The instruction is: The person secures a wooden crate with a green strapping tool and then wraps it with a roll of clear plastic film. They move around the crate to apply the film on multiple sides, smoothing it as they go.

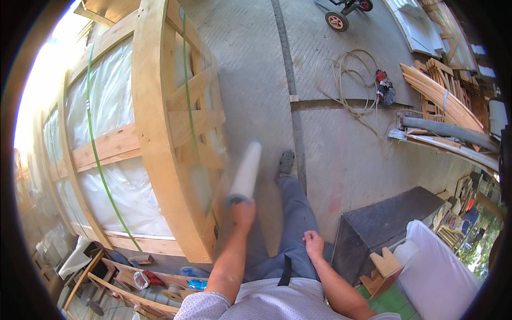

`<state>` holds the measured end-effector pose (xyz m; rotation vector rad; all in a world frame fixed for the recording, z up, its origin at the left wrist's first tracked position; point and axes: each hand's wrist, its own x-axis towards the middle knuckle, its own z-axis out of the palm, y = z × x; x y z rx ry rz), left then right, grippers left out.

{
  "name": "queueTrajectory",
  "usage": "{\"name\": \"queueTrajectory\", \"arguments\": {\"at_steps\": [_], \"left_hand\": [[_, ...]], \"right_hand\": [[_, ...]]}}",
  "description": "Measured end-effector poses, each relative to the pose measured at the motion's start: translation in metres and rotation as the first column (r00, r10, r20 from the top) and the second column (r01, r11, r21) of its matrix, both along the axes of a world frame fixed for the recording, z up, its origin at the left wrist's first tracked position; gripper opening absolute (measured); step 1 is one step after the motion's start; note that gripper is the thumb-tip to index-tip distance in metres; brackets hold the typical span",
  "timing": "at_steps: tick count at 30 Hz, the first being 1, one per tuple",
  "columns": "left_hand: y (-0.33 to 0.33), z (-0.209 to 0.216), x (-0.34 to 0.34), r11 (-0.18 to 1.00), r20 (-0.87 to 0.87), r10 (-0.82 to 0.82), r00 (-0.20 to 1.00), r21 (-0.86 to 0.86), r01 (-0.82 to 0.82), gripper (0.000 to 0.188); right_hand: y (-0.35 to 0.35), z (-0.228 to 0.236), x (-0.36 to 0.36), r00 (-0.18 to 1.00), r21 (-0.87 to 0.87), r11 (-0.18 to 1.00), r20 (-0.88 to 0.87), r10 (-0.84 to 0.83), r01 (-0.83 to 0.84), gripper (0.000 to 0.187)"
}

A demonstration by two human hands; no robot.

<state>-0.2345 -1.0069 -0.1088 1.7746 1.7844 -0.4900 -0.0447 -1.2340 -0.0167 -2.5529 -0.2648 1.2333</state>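
Note:
My left hand (243,212) is closed on the near end of a roll of stretch film (247,173), a pale, whitish cylinder with a darker ring at the end by my fingers. The roll points away from me over the concrete floor, slightly blurred. Left of it stands a large wooden crate (152,117), its contents wrapped in clear plastic sheeting (114,101) and bound with green straps (95,144). My right hand (313,244) hangs in front of my right thigh, fingers curled in a loose fist with nothing visible in them.
A red power tool (382,85) with a coiled hose (349,80) lies on the floor ahead right. Wooden slats (442,96) are stacked beyond it. Near right are a dark block (384,218) and a small wooden stool (382,271). A wooden tray (125,288) sits near left.

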Motion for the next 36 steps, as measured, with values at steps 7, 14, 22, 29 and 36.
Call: {"name": "queueTrajectory", "arguments": {"at_steps": [7,14,22,29,36], "left_hand": [[-0.028,0.001,-0.041,0.928,0.083,-0.37,0.925,0.089,0.363,0.044],[-0.049,0.002,-0.034,0.959,-0.127,0.27,0.955,-0.059,-0.279,0.055],[-0.085,-0.026,-0.091,0.963,0.134,0.27,0.954,-0.041,-0.267,0.058],[-0.1,-0.015,-0.129,0.938,0.041,-0.34,0.94,0.091,0.335,0.051],[-0.093,-0.009,-0.178,0.568,0.014,-0.822,0.57,0.101,0.817,0.038]], "right_hand": [[-0.039,0.01,-0.068,0.988,-0.046,0.987,-0.001,-0.152,0.152,0.018],[-0.065,0.006,-0.136,0.958,-0.024,0.97,-0.151,-0.243,0.242,0.018],[-0.138,-0.01,-0.201,0.874,-0.138,0.914,-0.269,-0.405,0.382,0.024],[-0.199,-0.008,-0.243,0.878,-0.004,0.892,-0.178,-0.445,0.452,0.022],[-0.225,-0.003,-0.297,0.834,0.025,0.839,-0.127,-0.536,0.543,0.015]]}}
